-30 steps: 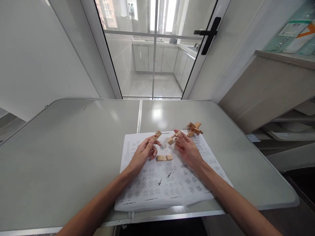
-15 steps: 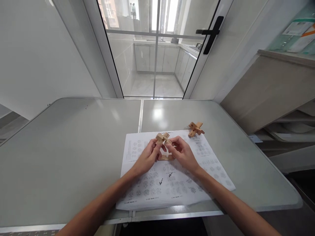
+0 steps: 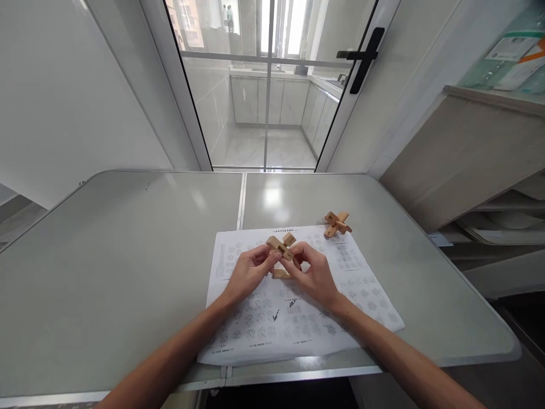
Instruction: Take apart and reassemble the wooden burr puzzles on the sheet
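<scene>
Between my hands is a small group of crossed, notched wooden puzzle pieces (image 3: pixel 281 246), lifted just above a printed sheet. My left hand (image 3: pixel 251 271) pinches it from the left, thumb at the front. From the right, my right hand (image 3: pixel 314 272) grips its lower corner with thumb and fingers. Below them a loose notched wooden puzzle piece (image 3: pixel 281 274) lies on the paper, partly covered by my fingers. Farther back to the right, a second group of interlocked wooden pieces (image 3: pixel 337 225) rests at the sheet's upper right corner.
The printed sheet (image 3: pixel 306 332), with rows of small diagrams, lies over the front of the grey table (image 3: pixel 128 272). Behind the table stands a glazed door (image 3: pixel 238 113) with a black handle (image 3: pixel 364 57). A wooden shelf unit (image 3: pixel 481 147) borders the right side.
The held puzzle pieces have been turned: a long notched piece now slants down to the right, facing me. My fingers have shifted around it, and the loose piece below stays put.
</scene>
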A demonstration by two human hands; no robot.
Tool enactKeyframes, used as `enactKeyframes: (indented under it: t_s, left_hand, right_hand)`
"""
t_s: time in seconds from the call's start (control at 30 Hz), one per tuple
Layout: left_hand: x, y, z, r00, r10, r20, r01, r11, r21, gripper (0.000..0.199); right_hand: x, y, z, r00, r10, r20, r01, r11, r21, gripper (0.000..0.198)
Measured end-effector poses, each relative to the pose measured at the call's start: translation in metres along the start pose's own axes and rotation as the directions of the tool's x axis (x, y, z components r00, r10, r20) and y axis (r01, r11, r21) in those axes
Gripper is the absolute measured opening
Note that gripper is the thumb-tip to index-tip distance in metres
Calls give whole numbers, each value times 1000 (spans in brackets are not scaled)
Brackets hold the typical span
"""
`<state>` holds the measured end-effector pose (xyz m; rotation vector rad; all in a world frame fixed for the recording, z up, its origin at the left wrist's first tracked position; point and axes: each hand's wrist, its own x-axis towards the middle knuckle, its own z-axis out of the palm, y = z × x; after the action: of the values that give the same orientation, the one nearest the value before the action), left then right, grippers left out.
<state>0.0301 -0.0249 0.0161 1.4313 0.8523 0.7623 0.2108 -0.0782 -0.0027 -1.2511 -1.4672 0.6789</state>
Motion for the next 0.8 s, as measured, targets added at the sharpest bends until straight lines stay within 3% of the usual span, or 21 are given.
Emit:
enactKeyframes:
  t_s: [0.17, 0.53, 0.63, 0.8]
  left_hand:
    - [-1, 1, 3, 995, 20, -93, -21, 1000, -11, 36]
    - [-2, 4, 4, 992, -38, -117, 26, 995, -97, 36]
    - [2, 2, 2, 989, -42, -141, 19, 986, -163, 39]
    - [6, -3, -2, 993, -90, -82, 58, 942, -330, 46]
  right_hand:
    - [-1, 4, 0, 989, -140, -41, 134, 982, -132, 22]
    - [-1, 10, -2, 972, -234, 7, 231, 951, -204, 15]
    - [2, 7, -5, 972, -232, 39, 234, 950, -208, 20]
    - [6, 4, -7, 981, -171, 96, 186, 967, -175, 10]
